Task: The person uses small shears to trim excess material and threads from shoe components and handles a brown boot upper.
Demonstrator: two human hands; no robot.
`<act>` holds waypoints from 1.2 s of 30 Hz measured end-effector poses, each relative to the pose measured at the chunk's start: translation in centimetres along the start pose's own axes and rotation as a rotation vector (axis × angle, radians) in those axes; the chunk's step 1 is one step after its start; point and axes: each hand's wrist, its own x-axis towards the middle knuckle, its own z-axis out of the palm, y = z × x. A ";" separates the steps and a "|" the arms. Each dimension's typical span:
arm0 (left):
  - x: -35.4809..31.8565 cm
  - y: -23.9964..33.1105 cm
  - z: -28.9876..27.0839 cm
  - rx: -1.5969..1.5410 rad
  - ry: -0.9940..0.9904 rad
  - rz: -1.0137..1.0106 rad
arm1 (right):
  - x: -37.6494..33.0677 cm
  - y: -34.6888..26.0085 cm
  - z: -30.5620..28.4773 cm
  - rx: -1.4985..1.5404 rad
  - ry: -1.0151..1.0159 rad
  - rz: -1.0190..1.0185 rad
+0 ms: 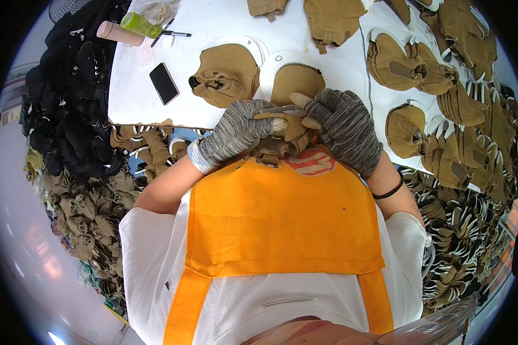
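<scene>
My left hand (pixel 242 127), in a grey knit glove, pinches the edge of a brown shoe upper (pixel 296 127) at the table's near edge. On its other side my right hand (pixel 346 125), gloved alike, is closed on the same upper, thumb and fingers at the collar. Just beyond my fingers lies a rounded brown toe part with a white rim (pixel 296 83); whether it belongs to the held upper is partly hidden by my hands. A thin edge shows between my fingertips, too small to name. To the left rests another brown upper (pixel 227 75) with a white rim.
A white table (pixel 138 109) bears a dark phone (pixel 164 83), a pen (pixel 178 34), a pink bottle (pixel 120 33) and a green one (pixel 141 25). Brown uppers (pixel 400 63) lie in stacks at right. Black pieces (pixel 69 98) heap at left, above a brown pile (pixel 86 218).
</scene>
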 end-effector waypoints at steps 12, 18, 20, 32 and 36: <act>0.1 0.4 0.4 0.196 0.023 0.024 | -0.1 0.1 -0.3 -0.072 -0.029 -0.024; -0.2 0.3 1.0 0.259 0.076 0.089 | 0.0 0.1 -0.5 -0.098 -0.051 -0.050; -0.3 0.1 1.1 0.253 0.074 0.096 | 0.1 0.0 -0.9 -0.114 -0.033 -0.081; -0.4 0.5 1.3 0.219 0.032 0.129 | -0.9 -0.1 -0.9 -0.008 -0.050 -0.084; -0.5 0.5 1.2 0.289 0.003 0.131 | -0.6 -0.5 -1.0 -0.097 -0.014 -0.122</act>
